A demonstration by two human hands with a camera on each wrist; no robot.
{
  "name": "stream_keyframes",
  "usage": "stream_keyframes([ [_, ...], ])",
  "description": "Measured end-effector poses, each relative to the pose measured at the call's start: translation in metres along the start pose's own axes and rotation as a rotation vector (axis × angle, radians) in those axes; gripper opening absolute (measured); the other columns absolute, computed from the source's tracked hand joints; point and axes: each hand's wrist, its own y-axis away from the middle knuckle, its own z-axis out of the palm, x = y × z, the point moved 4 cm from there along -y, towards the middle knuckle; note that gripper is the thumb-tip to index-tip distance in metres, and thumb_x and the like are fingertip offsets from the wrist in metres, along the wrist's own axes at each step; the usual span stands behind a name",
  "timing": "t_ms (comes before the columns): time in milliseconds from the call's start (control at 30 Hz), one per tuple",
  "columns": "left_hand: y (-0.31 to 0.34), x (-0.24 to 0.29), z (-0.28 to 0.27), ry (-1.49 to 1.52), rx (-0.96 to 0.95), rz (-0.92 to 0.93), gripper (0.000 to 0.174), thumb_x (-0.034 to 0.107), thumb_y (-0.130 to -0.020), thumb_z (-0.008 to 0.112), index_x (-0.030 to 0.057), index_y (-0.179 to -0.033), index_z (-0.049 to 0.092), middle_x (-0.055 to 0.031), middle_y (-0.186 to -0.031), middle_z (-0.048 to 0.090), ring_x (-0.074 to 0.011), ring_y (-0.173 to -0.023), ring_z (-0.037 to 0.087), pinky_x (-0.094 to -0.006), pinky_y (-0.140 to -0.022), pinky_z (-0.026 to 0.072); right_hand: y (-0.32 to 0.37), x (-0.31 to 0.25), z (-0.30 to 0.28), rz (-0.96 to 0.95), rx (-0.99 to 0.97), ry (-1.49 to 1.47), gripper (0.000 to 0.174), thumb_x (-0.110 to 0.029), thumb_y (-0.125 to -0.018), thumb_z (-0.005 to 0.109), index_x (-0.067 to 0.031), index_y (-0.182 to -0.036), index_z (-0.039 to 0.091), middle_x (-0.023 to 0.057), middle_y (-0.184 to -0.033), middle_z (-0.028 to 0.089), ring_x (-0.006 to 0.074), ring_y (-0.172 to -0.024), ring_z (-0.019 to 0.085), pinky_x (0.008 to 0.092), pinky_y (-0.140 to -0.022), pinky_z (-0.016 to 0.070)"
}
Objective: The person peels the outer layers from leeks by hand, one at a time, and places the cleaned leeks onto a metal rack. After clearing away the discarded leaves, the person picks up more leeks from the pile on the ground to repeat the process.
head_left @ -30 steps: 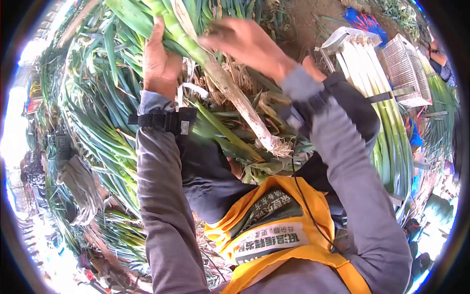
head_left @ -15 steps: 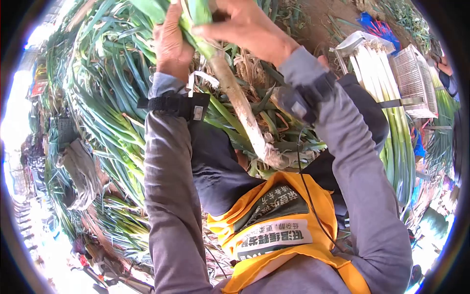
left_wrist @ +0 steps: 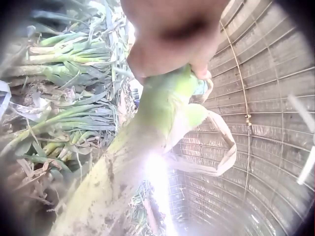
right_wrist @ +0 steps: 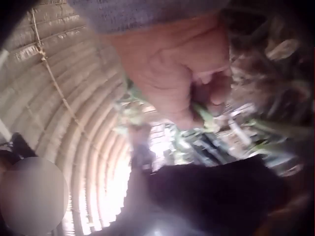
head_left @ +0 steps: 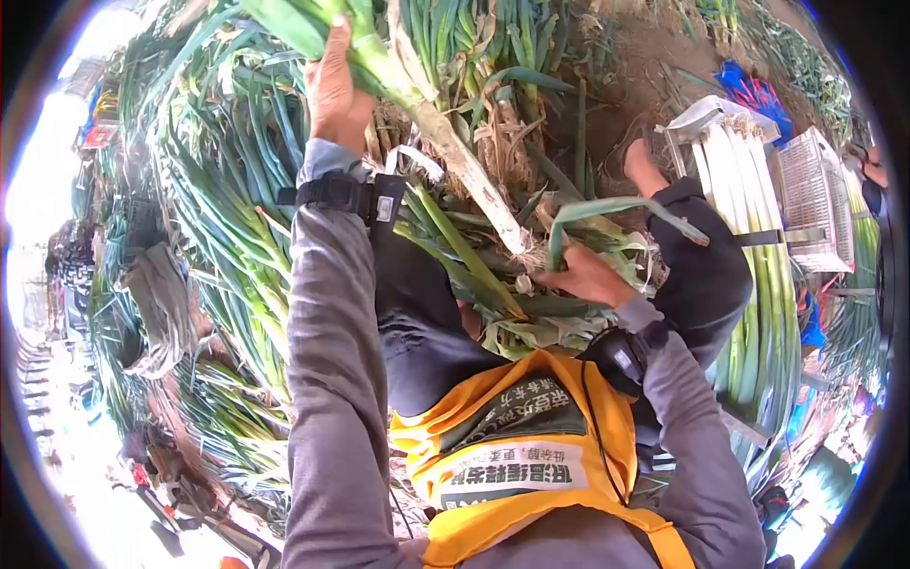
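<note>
My left hand [head_left: 338,106] grips a large green onion [head_left: 464,166] around its green upper part. Its pale, soil-stained stalk slants down to the right and ends in a tuft of roots. A dry strip of sheath hangs from the stalk [left_wrist: 113,167] just beyond the fingers in the left wrist view. Lower down, near the root end, my right hand [head_left: 590,277] pinches a loose green leaf [head_left: 607,206], which bends over above the hand. In the right wrist view the fingers of that hand [right_wrist: 167,73] are curled, with a bit of green leaf [right_wrist: 204,116] showing between them.
Heaped green onions [head_left: 223,209] lie along the left, and more bunches [head_left: 464,57] lie ahead. Stripped leaves [head_left: 540,332] litter the ground between my legs. At the right, cleaned white onions [head_left: 739,171] lie in a rack beside a white basket [head_left: 815,194].
My right hand has come down from the upper stalk to beside the roots, bringing a leaf with it. The left hand still grips the green onion, whose root end has risen slightly.
</note>
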Motion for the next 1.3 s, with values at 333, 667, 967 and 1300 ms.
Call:
stream_keyframes([
  [333,0.020,-0.006,0.047,0.078,-0.267,-0.028,0.040,0.023,-0.093,0.071,0.0047,-0.125,0.058,-0.0076,-0.113,0.068,-0.0237,-0.101,0.067,-0.0418,-0.087,0.0576,-0.117,-0.164,-0.070,-0.629,0.528,0.204,0.041,-0.026,-0.088,0.073,-0.0037,-0.119,0.058,0.0144,-0.102,0.059,0.0278,-0.077,0.063,0.0381,-0.071,0.0527],
  [667,0.030,-0.001,0.039,-0.065,-0.204,0.047,0.040,0.021,-0.093,0.071,0.0005,-0.124,0.058,-0.0129,-0.108,0.069,-0.0281,-0.092,0.071,-0.0412,-0.078,0.0610,-0.041,-0.071,-0.001,-0.449,-0.021,0.428,0.012,-0.011,-0.091,0.061,-0.0004,-0.090,0.057,0.0142,-0.084,0.056,0.0308,-0.067,0.059,0.0391,-0.061,0.0530],
  [967,0.046,-0.009,0.051,-0.091,-0.160,0.137,0.040,0.013,-0.085,0.077,0.0094,-0.122,0.060,-0.0037,-0.110,0.067,-0.0188,-0.094,0.065,-0.0376,-0.079,0.0551,0.011,-0.033,0.018,-0.113,-0.448,0.501,0.034,-0.022,-0.086,0.070,-0.0030,-0.113,0.061,0.0197,-0.079,0.065,0.0404,-0.080,0.066,0.0492,-0.069,0.0522],
  [1300,0.048,-0.035,0.067,-0.010,-0.218,-0.017,0.053,0.029,-0.092,0.071,0.0096,-0.135,0.048,-0.0095,-0.124,0.057,-0.0251,-0.112,0.056,-0.0434,-0.095,0.0485,-0.137,-0.152,-0.049,-0.533,0.705,0.606,0.063,-0.024,-0.078,0.078,-0.0057,-0.131,0.049,0.0155,-0.117,0.057,0.0374,-0.101,0.061,0.0448,-0.082,0.0523],
])
